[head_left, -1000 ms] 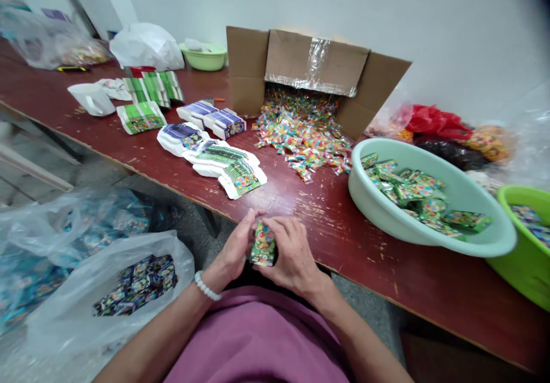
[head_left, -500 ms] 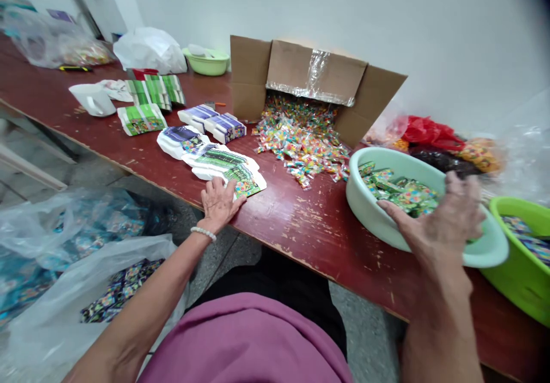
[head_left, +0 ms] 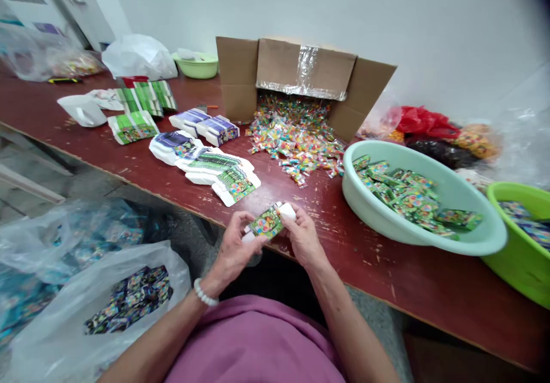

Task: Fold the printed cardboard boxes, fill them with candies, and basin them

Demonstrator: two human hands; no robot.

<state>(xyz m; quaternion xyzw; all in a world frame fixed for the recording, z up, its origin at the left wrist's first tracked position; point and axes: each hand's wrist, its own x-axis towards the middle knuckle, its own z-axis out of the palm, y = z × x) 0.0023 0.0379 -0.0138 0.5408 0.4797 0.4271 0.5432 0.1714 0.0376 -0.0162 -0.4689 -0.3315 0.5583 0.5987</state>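
Between both hands is a small green printed box (head_left: 267,222), its white end flaps standing out at each end. My left hand (head_left: 236,242) grips its left end, the fingers closed round it. My right hand (head_left: 304,235) pinches the right end beside a white flap. Just beyond them lies a fanned row of flat green cartons (head_left: 237,185), overlapping purple ones (head_left: 174,144). A heap of wrapped candies (head_left: 292,142) spills out of a cardboard box (head_left: 307,65) tipped on its side. On the right, a pale green basin (head_left: 378,219) holds many filled green boxes.
Bundled green cartons (head_left: 133,126), bundled purple cartons (head_left: 219,129) and a white cup (head_left: 81,110) stand on the red table (head_left: 301,199). A bright green basin (head_left: 513,268) is at far right. Plastic bags (head_left: 38,320) of packets sit on the floor at left.
My left hand has come away from the fanned cartons and now holds a green box. My right hand has moved left from over the pale basin to the same box.
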